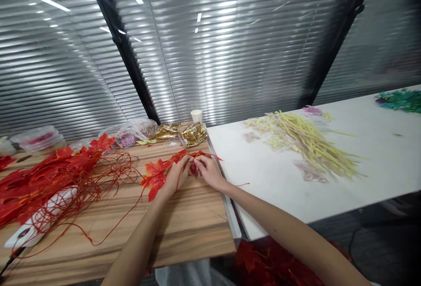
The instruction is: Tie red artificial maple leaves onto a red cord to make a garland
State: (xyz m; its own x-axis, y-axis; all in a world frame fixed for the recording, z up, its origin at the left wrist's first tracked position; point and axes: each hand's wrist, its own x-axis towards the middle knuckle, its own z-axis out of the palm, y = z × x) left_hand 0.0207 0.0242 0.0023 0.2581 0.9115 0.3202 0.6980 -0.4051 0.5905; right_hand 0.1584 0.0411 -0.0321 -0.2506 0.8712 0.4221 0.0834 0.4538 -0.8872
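My left hand (179, 171) and my right hand (208, 169) meet near the right edge of the wooden table, fingertips pinched together. Between them runs a thin red cord (178, 185), and both hands appear closed on it. Red-orange artificial maple leaves (156, 175) lie under and beside my left hand, with more leaf tips just behind the fingers. The exact spot gripped is partly hidden by my fingers. From the leaves the cord trails left to a loose tangle of red cord (105, 172).
At left, a heap of red leaves (49, 167) and cord partly covers a white power strip (42, 218). Gold packets (194, 134), a paper cup (196, 116) and plastic tubs (37, 139) line the back. Yellow strips (309, 145) lie on the adjoining white table (259, 189).
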